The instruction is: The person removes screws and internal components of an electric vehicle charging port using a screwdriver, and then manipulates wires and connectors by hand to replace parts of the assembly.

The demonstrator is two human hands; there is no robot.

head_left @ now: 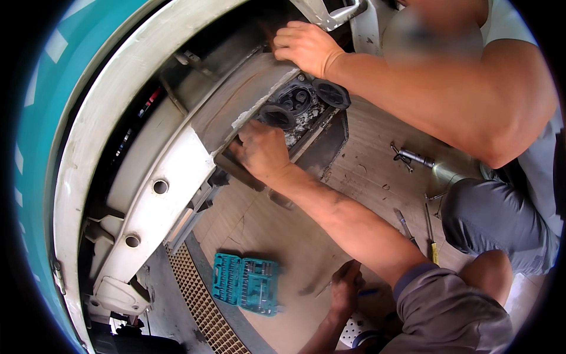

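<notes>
My right hand [263, 148], its arm in a grey sleeve, reaches under the lower edge of a scraped grey body panel [233, 94]. Its fingers are curled beside a black round lamp cap [277, 117]; what they grip is hidden. Low in the view, in shadow, my left hand [344, 285] is closed around a thin screwdriver [369, 292] with a blue handle. A dark lamp housing [295, 99] with its round caps hanging open sits behind the panel. A co-worker's hand [308, 46] presses on the panel's upper end.
A teal socket set [258, 286] lies open on the floor. A lit flashlight [417, 158], a yellow-handled screwdriver [433, 251] and another slim tool [404, 223] lie near the co-worker's knee [501, 218]. A floor grate [197, 295] runs past the white bumper frame [159, 203].
</notes>
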